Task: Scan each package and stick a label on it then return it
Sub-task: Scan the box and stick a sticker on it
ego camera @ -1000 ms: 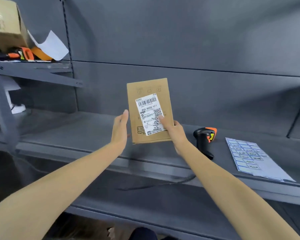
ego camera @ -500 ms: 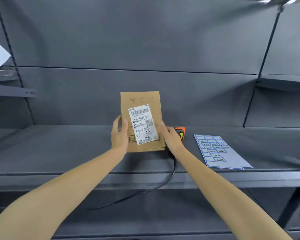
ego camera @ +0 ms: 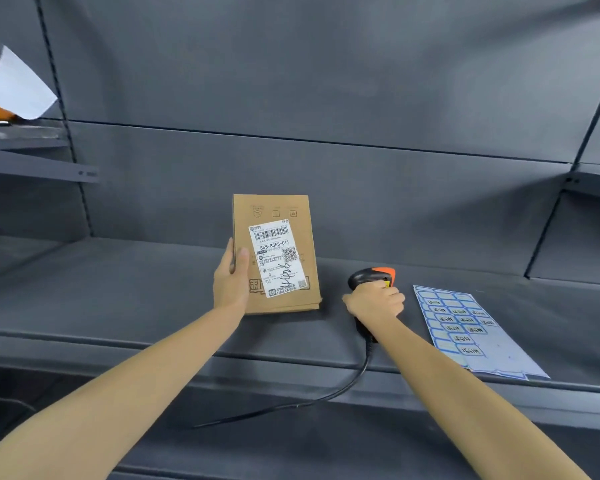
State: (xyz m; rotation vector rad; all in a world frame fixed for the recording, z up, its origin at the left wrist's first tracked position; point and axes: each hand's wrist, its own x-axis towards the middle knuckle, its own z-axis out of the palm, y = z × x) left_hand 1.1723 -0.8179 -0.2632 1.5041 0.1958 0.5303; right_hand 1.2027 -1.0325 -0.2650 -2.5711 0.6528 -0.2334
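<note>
Now your right hand (ego camera: 374,301) has left the package (ego camera: 276,254) and gone to the scanner (ego camera: 371,277), fingers curled round its grip where it rests on the shelf (ego camera: 136,299); half a second ago that hand was steadying the package's right edge. Your left hand (ego camera: 231,277) alone holds the package upright now, thumb on the front face and fingers behind its left edge, bottom edge at or just above the shelf, shipping label (ego camera: 278,258) facing you. That reads as the scan step starting. The sticker sheet (ego camera: 465,327) lies untouched just right of the scanner, so labelling and returning are yet to come.
</note>
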